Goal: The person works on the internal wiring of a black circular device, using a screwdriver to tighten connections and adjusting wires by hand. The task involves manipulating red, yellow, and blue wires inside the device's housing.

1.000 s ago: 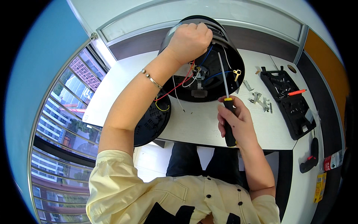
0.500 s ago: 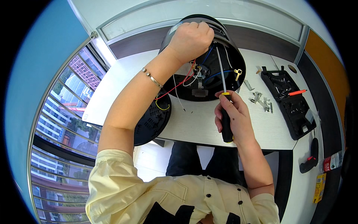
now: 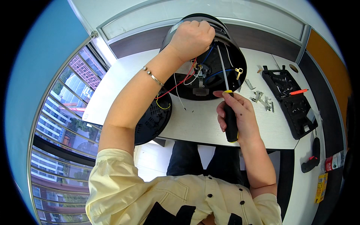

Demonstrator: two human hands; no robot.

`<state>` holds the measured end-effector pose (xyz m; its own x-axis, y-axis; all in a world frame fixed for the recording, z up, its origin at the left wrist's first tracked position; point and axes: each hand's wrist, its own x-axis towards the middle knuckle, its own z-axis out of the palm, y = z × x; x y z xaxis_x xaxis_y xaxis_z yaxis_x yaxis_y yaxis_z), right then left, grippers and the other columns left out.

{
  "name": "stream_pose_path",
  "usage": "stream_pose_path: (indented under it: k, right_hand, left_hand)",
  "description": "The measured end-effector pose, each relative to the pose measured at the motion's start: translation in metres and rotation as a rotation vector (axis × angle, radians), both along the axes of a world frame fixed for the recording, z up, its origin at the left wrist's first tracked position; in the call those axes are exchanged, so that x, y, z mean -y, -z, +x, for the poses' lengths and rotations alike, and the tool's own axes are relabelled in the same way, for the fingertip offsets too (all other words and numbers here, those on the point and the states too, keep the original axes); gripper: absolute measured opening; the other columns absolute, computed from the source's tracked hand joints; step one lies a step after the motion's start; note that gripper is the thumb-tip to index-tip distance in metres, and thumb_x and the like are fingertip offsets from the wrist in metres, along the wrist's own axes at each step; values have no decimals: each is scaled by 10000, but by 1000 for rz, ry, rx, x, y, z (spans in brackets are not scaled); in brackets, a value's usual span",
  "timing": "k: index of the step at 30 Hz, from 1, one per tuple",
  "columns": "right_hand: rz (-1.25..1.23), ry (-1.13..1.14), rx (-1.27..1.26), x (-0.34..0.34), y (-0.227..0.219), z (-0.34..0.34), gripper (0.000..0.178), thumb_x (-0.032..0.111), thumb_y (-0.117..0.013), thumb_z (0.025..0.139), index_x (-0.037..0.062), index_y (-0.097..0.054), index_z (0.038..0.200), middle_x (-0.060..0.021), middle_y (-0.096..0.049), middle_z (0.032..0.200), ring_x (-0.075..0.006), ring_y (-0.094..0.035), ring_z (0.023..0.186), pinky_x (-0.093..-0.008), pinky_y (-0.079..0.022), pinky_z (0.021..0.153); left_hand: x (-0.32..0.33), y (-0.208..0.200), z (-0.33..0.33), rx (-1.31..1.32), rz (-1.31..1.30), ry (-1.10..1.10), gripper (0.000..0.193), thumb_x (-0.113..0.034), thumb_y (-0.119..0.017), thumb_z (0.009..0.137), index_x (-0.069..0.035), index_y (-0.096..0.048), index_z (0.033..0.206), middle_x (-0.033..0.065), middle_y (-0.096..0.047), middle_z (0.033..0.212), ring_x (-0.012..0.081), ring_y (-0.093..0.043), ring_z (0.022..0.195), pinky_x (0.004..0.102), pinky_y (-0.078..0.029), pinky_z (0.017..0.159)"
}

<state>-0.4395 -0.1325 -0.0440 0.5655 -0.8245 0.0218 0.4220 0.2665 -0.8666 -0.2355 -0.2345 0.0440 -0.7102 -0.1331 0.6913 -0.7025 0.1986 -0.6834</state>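
A black round appliance housing [image 3: 240, 56] lies on its side on the table, its open underside facing me. Inside it, red, white and blue wires run around a small metal switch part [image 3: 201, 73]. My left hand [image 3: 193, 39] is closed in a fist at the upper edge of the housing; what its fingers grip is hidden. My right hand [image 3: 240, 112] is closed round the black-and-yellow handle of a long screwdriver [image 3: 226, 75]. The shaft points up into the housing, its tip near the upper inner rim. Beside it, a brass-coloured terminal piece [image 3: 239, 73] hangs on a blue wire.
A black perforated round cover [image 3: 153, 120], joined by wires, lies at the table's left front edge. Several small metal parts [image 3: 258, 96] lie right of the housing. Beyond them are an open black tool case [image 3: 290, 101] with an orange-handled tool [image 3: 299, 92] and a black power tool [image 3: 313, 157].
My right fingers have shifted on the screwdriver handle, and the handle has moved slightly right. The left fist stays nearly where it was, at the housing.
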Motion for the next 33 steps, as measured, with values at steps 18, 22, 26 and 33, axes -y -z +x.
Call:
stream_pose_path:
  k: [18,22,26,33]
  right_hand:
    - [-3,-7,9,0,-2,-4,334,242,-482,941,-66,-544,1058,-34,-471,573,-115,-456,377,-228,-345,340]
    - [8,-3,2,0,-3,-5,340,248,-479,942,-67,-544,1054,-32,-464,569,-113,-451,374,-232,-345,338]
    - [47,-59,83,2,-1,-8,313,252,-510,928,-44,-565,1010,-36,-471,580,-126,-461,392,-251,-352,349]
    - [90,-125,172,5,0,-11,285,237,-524,922,-33,-572,1000,-42,-480,582,-133,-463,400,-261,-359,361]
  left_hand:
    - [-1,1,-1,4,12,-40,141,-95,-620,599,-98,-486,641,30,-453,640,178,-531,575,291,-450,512]
    - [-1,1,-2,6,1,-20,142,-95,-619,596,-99,-484,640,30,-451,639,178,-530,575,292,-450,511]
    - [0,1,-1,2,2,-9,141,-92,-617,596,-98,-483,639,29,-449,637,177,-527,572,293,-449,508]
    - [0,1,-1,4,2,-4,139,-92,-617,598,-96,-485,641,31,-449,634,178,-524,563,292,-447,506]
